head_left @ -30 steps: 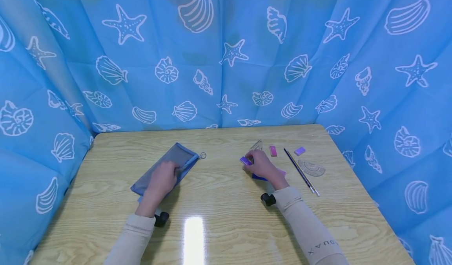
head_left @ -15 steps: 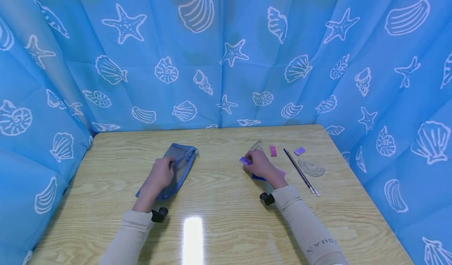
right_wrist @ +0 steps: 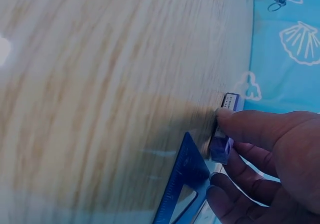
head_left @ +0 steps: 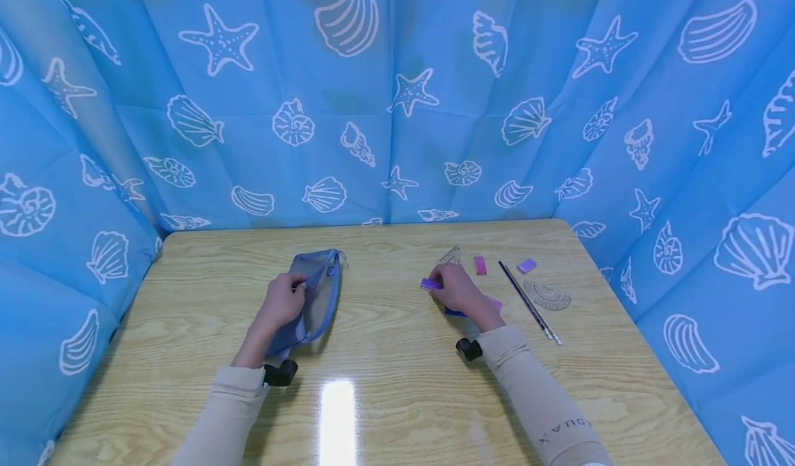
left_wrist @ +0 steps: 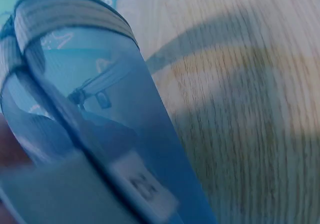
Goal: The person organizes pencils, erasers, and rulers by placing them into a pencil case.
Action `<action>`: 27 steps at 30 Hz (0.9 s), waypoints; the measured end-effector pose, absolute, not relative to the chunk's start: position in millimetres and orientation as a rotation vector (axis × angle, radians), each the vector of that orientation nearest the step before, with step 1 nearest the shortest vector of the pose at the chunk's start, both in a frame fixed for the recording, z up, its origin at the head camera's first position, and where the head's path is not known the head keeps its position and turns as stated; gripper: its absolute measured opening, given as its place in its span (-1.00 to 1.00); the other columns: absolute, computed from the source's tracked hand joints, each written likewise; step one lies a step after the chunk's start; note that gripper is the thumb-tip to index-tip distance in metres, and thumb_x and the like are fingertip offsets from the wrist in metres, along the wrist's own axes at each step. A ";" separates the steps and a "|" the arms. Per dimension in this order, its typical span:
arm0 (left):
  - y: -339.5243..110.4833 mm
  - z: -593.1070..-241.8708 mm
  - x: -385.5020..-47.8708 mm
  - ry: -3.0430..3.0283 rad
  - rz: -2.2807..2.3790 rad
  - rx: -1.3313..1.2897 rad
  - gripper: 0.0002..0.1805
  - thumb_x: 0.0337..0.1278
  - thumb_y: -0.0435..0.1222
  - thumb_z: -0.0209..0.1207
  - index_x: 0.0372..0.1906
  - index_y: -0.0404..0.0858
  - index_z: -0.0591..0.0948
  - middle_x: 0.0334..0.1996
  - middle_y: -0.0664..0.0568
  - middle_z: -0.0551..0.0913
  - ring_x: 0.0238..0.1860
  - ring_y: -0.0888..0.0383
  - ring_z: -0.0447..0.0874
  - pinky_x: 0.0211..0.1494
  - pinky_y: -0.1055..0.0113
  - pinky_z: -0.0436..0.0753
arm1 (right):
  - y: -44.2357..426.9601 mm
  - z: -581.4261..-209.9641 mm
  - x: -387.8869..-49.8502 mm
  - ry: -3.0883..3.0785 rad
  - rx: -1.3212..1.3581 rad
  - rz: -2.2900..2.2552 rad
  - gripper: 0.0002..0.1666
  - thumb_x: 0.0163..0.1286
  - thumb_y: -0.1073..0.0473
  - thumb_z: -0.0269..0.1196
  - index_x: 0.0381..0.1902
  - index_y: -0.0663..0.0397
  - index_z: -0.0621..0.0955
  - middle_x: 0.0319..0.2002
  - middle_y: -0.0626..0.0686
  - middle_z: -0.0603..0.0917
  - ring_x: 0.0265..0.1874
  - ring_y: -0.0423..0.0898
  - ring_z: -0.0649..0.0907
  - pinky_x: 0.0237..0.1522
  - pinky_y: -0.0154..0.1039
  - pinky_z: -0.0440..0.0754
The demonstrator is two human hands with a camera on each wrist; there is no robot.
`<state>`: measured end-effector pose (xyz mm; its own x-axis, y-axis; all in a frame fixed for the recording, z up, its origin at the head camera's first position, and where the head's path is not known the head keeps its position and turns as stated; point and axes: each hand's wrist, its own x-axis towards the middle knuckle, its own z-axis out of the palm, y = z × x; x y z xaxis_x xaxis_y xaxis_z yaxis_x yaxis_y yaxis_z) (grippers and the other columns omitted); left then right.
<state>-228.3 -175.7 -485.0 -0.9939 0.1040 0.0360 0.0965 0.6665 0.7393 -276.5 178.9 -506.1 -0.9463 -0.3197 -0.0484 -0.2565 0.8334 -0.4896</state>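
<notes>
My left hand (head_left: 285, 300) pinches one side of a blue mesh zip pouch (head_left: 321, 304), whose mouth gapes toward the right. Close up in the left wrist view, the see-through pouch (left_wrist: 150, 129) shows a white tag with a printed number; the hand is mostly hidden there. Between the thumb and fingers of my right hand (head_left: 458, 288) is a small purple eraser (head_left: 430, 284). The right wrist view shows this eraser (right_wrist: 221, 146) in a printed wrapper. A blue set square (right_wrist: 185, 169) lies just beneath that hand, partly covered by it.
Right of my right hand lie a pink eraser (head_left: 480, 266), a second purple eraser (head_left: 526, 266), two pencils (head_left: 528, 300) and a clear protractor (head_left: 548, 296). A clear set square (head_left: 453, 255) sits behind the hand. Shell-patterned blue curtains (head_left: 366, 134) border the wooden table (head_left: 397, 397).
My left hand has shifted slightly left, lifting and turning the pouch so its mouth has opened toward the right. The right hand stays nearly still with the eraser.
</notes>
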 end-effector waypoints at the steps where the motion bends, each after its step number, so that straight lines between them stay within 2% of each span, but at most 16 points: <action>1: -175.6 -484.8 -228.0 2.840 1.290 0.159 -0.64 0.42 -0.53 -0.10 0.13 -0.70 0.52 -0.04 -0.47 0.64 -0.08 -0.25 0.65 -0.10 0.03 0.66 | 178.8 -505.5 -275.7 2.880 -0.455 -0.747 -0.76 0.35 0.33 0.34 -0.05 0.33 0.65 -0.15 0.18 0.69 -0.11 0.07 0.66 0.03 0.00 0.65; 6: -174.2 -485.0 -227.0 2.755 1.392 0.068 -0.67 0.45 -0.51 -0.09 0.09 -0.64 0.57 -0.10 -0.38 0.64 -0.15 -0.12 0.62 -0.23 0.27 0.58 | 178.7 -504.8 -273.0 2.868 -0.446 -0.770 -0.76 0.38 0.34 0.31 -0.02 0.32 0.64 -0.15 0.17 0.68 -0.11 0.05 0.65 0.01 -0.03 0.65; 10: -174.5 -488.1 -227.2 2.663 1.499 0.031 -0.68 0.48 -0.49 -0.10 0.05 -0.60 0.59 -0.14 -0.34 0.66 -0.15 -0.05 0.62 -0.23 0.36 0.54 | 178.2 -504.4 -271.2 2.871 -0.446 -0.805 -0.75 0.40 0.32 0.31 0.00 0.30 0.64 -0.13 0.16 0.67 -0.10 0.04 0.64 0.02 -0.03 0.64; 18: -174.9 -494.6 -224.0 2.463 1.699 0.001 -0.68 0.56 -0.46 -0.15 0.07 -0.57 0.57 -0.09 -0.36 0.64 -0.16 0.01 0.66 -0.25 0.39 0.64 | 176.3 -501.7 -264.9 2.832 -0.466 -0.914 -0.74 0.42 0.31 0.29 0.02 0.30 0.62 -0.08 0.17 0.66 -0.04 0.05 0.63 0.07 -0.01 0.64; 24: -174.3 -497.9 -222.9 2.425 1.769 -0.006 -0.66 0.57 -0.45 -0.13 0.13 -0.59 0.54 -0.08 -0.34 0.63 -0.17 0.11 0.63 -0.29 0.41 0.61 | 177.5 -500.9 -260.7 2.776 -0.503 -1.059 -0.75 0.48 0.29 0.23 0.03 0.33 0.59 -0.07 0.20 0.64 -0.04 0.08 0.62 0.07 0.02 0.63; 27: -174.1 -499.7 -222.7 2.389 1.815 -0.004 -0.65 0.58 -0.43 -0.15 0.16 -0.59 0.53 -0.04 -0.36 0.63 -0.14 0.11 0.65 -0.25 0.43 0.64 | 178.6 -501.5 -258.7 2.764 -0.499 -1.101 -0.73 0.50 0.29 0.20 0.07 0.34 0.56 -0.05 0.22 0.63 -0.03 0.09 0.61 0.08 0.04 0.62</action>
